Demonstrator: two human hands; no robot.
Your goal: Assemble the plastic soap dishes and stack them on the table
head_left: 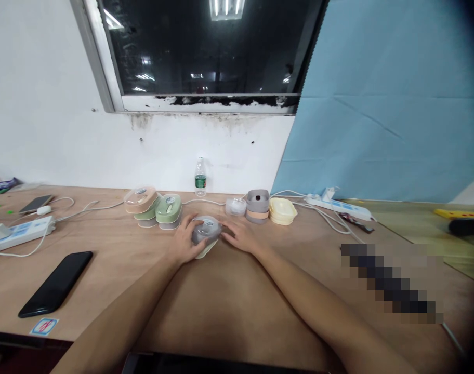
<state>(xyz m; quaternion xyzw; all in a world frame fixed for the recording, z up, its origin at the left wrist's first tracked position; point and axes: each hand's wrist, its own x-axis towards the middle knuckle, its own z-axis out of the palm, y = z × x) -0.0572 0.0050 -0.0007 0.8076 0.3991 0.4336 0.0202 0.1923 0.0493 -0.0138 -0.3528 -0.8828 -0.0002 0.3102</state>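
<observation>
From where I'm standing, both forearms are slanting inward across the bare near half of the table point(217, 317), and the hands are meeting at a grey box with a clear lid point(206, 228) near the middle. The left hand point(182, 241) is curving around the box's left side, its thumb lying along the near edge and its upper fingers arching over the far left of the lid, so the fingers are spreading wide and taking hold of the box between them. The right hand point(240, 236) is coming in lower and flatter, its back turning mostly upward, its fingers pointing left and bending loosely, slightly parted, with the tips resting at the box's right side; I cannot tell whether they are pressing or only touching. A cream-coloured piece point(207, 250) is showing under the near side of the box, partly hidden by the left thumb. Just beyond the left hand, a green-topped stack point(169, 209) is standing beside a pink-topped stack point(140, 201). Past the right hand, a small clear tub point(235, 206) is sitting next to a stack of grey and orange trays point(257, 203), with a pile of cream trays point(282, 209) alongside. A bottle with a green label point(200, 182) is standing upright near the wall, and a black phone point(55, 284) is lying off to the left.
</observation>
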